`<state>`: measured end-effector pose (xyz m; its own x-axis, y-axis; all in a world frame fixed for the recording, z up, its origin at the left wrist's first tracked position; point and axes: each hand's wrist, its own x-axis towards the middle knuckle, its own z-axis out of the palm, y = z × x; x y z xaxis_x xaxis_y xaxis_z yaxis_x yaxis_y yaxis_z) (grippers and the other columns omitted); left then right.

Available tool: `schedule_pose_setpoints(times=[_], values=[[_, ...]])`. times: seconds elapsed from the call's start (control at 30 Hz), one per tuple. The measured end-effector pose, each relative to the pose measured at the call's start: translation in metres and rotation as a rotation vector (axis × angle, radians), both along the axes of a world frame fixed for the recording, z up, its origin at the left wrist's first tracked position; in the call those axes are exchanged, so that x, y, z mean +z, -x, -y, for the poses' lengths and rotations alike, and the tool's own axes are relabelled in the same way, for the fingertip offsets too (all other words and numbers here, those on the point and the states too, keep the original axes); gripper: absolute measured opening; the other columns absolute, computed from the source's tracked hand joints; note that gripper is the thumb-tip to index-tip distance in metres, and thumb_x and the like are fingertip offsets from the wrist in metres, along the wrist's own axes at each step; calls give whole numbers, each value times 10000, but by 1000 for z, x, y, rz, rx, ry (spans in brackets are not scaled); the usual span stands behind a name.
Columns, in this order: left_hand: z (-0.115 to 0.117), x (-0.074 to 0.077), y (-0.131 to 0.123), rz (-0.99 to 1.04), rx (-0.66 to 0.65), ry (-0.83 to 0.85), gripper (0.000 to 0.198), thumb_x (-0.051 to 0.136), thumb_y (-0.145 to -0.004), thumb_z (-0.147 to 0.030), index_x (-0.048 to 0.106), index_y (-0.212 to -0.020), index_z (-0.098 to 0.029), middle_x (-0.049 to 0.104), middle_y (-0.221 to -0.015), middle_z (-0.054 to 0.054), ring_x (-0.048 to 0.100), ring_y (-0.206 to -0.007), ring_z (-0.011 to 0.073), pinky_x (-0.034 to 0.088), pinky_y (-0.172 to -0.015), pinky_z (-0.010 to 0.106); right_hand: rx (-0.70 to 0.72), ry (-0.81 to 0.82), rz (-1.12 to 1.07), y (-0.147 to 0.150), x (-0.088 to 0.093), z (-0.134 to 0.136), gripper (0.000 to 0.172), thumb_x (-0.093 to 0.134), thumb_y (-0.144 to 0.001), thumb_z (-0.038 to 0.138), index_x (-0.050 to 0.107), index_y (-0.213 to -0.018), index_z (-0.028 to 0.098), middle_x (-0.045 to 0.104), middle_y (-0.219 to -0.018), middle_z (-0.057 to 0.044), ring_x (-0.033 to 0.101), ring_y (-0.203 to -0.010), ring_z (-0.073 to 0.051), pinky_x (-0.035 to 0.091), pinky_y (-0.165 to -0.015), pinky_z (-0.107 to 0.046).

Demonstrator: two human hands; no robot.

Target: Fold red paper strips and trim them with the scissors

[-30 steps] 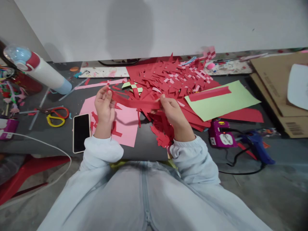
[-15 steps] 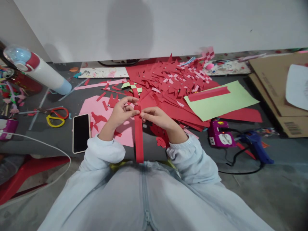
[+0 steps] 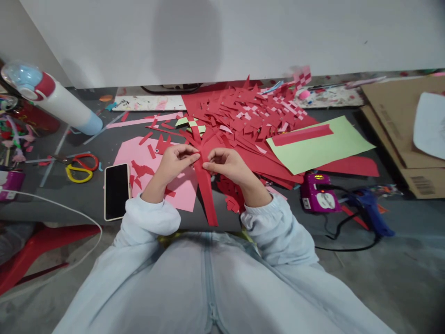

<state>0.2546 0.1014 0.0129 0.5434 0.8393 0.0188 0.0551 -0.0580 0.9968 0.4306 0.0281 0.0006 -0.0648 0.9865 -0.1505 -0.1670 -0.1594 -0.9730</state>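
Both hands meet over the grey tabletop (image 3: 69, 195) and pinch the top of a long red paper strip (image 3: 207, 195), which hangs down toward my lap, slightly slanted. My left hand (image 3: 174, 163) grips it from the left with thumb and forefinger closed. My right hand (image 3: 225, 166) pinches it from the right. Under my left hand lies a pink paper sheet (image 3: 181, 190) with red scraps on it. A big pile of red and pink woven paper pieces (image 3: 250, 113) spreads behind the hands.
A black phone (image 3: 117, 191) lies left of my left arm. Red-and-yellow scissors (image 3: 80, 167) and a white bottle (image 3: 59, 105) sit further left. A light green sheet (image 3: 320, 144), a purple power strip (image 3: 318, 195), a blue glue gun (image 3: 368, 208) and cardboard (image 3: 399, 120) are on the right.
A second ago the hands held the red strip stretched sideways between them. They came together at one end, and the strip now hangs downward, its lower end swung slightly right.
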Motion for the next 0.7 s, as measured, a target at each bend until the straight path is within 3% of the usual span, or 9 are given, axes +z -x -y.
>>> schedule_pose_setpoints(times=[0.3,0.7], values=[[3,5,-1,-54,-100,78,265,795,-673,-392,670,-692,-159,602,-609,-11,552,-533,95,472,-548,252,-92,-54,41,3,0,-3,437,807,-620,539,612,-790,186,607,-686,23,515,-559,-78,448,-557,-234],[7,-1,-8,75,-36,233,146,773,-639,-270,660,-630,-177,579,-593,-33,506,-544,78,410,-552,239,-169,-79,69,7,-3,-2,401,797,-634,524,639,-776,184,622,-697,14,497,-580,-83,425,-589,-248]])
